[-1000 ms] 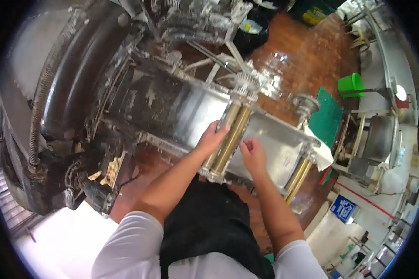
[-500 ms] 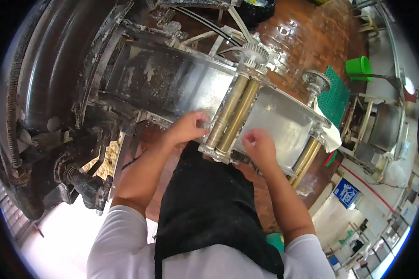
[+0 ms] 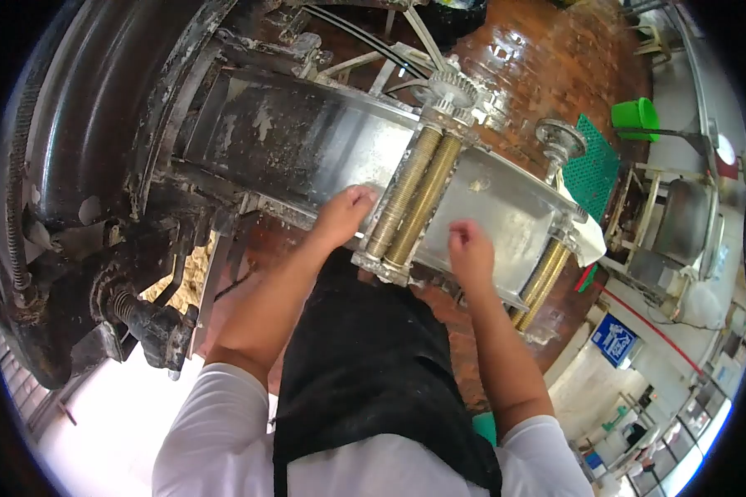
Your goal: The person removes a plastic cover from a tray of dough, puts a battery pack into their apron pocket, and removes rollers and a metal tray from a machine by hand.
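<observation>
A: Where's the roller pair (image 3: 425, 199) relative to the fingers?

B: Between the two hands. Two brass-coloured rollers side by side, running from the gear (image 3: 452, 87) at the far end to the end bracket (image 3: 381, 269) near the black apron (image 3: 360, 373).

A: Left hand?

B: Left hand (image 3: 346, 217) is just left of the roller pair, toward its near end, at the near side of the left metal tray (image 3: 331, 145). Fingers part-curled — can't tell whether anything's in the grip, or whether the hand touches the tray.

A: Right?

B: Right hand (image 3: 472, 250) is on the other side, a visible gap off the roller pair. Fingers folded in toward the palm, near side of the right metal tray (image 3: 514, 224). Inside of the grip is hidden — can't tell there either.

A: Anything on that tray?

B: Small pale patch (image 3: 477, 185), beyond the right hand, nearer the roller pair.

A: Rest of the machine?

B: Second roller pair (image 3: 549, 280) at the tray's right end, apart from both hands. Handwheel (image 3: 562, 139) at the far edge, white cloth (image 3: 588, 240) near the right end.
</observation>
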{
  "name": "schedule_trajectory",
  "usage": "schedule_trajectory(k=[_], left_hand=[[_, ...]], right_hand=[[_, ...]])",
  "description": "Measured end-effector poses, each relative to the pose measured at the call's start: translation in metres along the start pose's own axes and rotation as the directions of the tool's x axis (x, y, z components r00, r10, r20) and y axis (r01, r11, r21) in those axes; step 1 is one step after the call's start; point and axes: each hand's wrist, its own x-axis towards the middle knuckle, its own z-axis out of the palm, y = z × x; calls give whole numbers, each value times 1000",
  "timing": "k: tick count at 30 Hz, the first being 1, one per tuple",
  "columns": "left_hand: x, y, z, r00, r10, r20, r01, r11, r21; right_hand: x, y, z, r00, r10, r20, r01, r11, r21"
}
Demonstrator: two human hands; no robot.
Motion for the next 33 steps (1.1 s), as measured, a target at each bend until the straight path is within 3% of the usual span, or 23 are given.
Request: schedule_trajectory(k=[2,3,5,8,10,11,12,13,15,17,19,21,23,24,26,29,30,33], left_hand=[[6,18,15,1000,-6,9,8,968,-249],[8,25,24,1000,-13,16,18,929,-369],[18,37,39,994,-104,20,104,919,-380],[27,47,48,986,-153,74,169,849,-501],[37,36,39,972,-125,197,217,795,-566],[42,22,41,981,-130,141,183,851,-492],[40,25,41,990,-119,71,139,871,-471],[34,37,41,994,-109,4,99,888,-449],[34,59,44,996,-78,41,87,834,-544],[63,33,62,985,-167,-40,137,906,-401],[66,44,55,965,-249,79,257,853,-453],[68,50,52,947,-247,204,308,880,-362],[49,81,34,846,-108,522,442,691,-573],[42,86,32,838,-122,532,472,653,-592],[39,95,29,822,-131,554,517,579,-631],[54,77,42,793,-4,610,548,442,-710],[60,75,43,771,-22,636,569,472,-674],[67,67,42,710,35,703,642,379,-667]], right_hand=[[20,4,-4,993,69,-97,-61,994,87],[30,-1,-1,991,124,-59,-112,977,181],[55,-16,6,974,223,30,-219,907,360],[78,-3,32,1000,1,-2,-1,990,144],[80,13,27,998,33,59,-43,983,177],[81,18,23,995,41,88,-57,981,187],[77,13,19,982,182,47,-186,898,400],[76,13,20,939,316,137,-337,763,551],[81,11,26,784,493,377,-580,366,728],[91,-5,44,746,473,468,-606,194,771],[84,-50,45,836,320,446,-506,133,852],[75,-74,31,833,354,426,-504,166,848],[58,-81,17,863,335,379,-466,235,853],[54,-90,10,883,354,308,-428,337,839],[55,-93,2,873,371,318,-465,433,772],[61,-87,1,898,367,244,-420,546,724],[61,-88,2,909,359,210,-394,577,715],[63,-102,-3,908,330,259,-419,706,571]])
